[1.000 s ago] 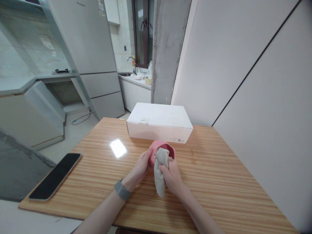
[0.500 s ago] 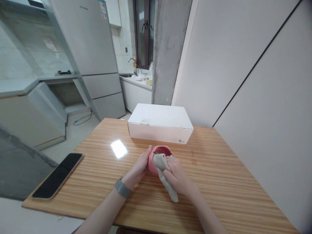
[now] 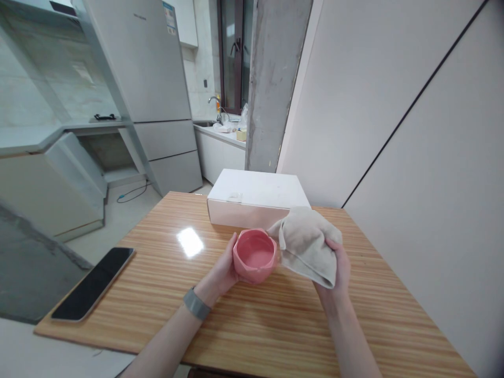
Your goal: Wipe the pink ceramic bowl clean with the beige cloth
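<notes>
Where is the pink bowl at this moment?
In the head view, the pink bowl is mid-table in the left hand, just before the white box, with the beige cloth at its right.

wooden table (image 3: 354,315), white box (image 3: 255,197), phone (image 3: 92,283)

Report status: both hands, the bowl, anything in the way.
Left hand grips pink bowl, upright. Right hand holds beige cloth beside it. White box just behind; phone far left.

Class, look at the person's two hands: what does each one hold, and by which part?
The left hand holds the pink bowl by its outer side wall. The right hand grips the beige cloth by its bunched near edge.
</notes>
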`<state>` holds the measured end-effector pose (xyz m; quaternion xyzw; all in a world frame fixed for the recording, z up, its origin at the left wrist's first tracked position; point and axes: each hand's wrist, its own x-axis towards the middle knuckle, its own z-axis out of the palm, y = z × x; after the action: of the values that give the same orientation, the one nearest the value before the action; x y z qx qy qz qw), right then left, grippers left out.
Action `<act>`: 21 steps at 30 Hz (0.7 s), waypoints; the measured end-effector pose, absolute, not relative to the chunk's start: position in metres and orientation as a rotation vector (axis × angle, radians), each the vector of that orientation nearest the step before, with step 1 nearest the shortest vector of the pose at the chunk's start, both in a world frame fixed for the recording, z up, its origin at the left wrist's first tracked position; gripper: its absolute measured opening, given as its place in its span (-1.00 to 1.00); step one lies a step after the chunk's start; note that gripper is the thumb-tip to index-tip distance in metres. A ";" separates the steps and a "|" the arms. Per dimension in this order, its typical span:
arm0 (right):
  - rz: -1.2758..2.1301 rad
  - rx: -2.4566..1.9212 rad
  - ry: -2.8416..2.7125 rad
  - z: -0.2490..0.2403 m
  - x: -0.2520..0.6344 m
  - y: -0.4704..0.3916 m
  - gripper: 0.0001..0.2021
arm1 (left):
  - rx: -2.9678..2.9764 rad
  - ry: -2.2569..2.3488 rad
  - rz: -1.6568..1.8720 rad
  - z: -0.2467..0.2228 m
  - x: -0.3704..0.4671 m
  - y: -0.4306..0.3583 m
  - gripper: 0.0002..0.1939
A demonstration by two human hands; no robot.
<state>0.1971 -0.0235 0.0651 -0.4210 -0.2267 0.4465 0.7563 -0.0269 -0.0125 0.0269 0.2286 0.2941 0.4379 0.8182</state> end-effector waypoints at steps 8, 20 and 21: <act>0.965 -0.953 -0.389 0.052 0.175 -0.018 -0.68 | 0.485 0.574 0.857 0.031 -0.030 -0.016 -0.41; 1.040 -1.102 -0.950 0.045 0.141 -0.029 -0.63 | 0.500 0.573 0.809 0.035 -0.030 -0.018 -0.36; 1.039 -1.106 -0.955 0.046 0.141 -0.029 -0.64 | 0.501 0.577 0.813 0.035 -0.030 -0.018 -0.37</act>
<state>0.1411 -0.0288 0.0457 -0.4819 -0.4160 0.4526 0.6244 -0.0296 -0.0184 0.0353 0.2379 0.2739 0.3859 0.8482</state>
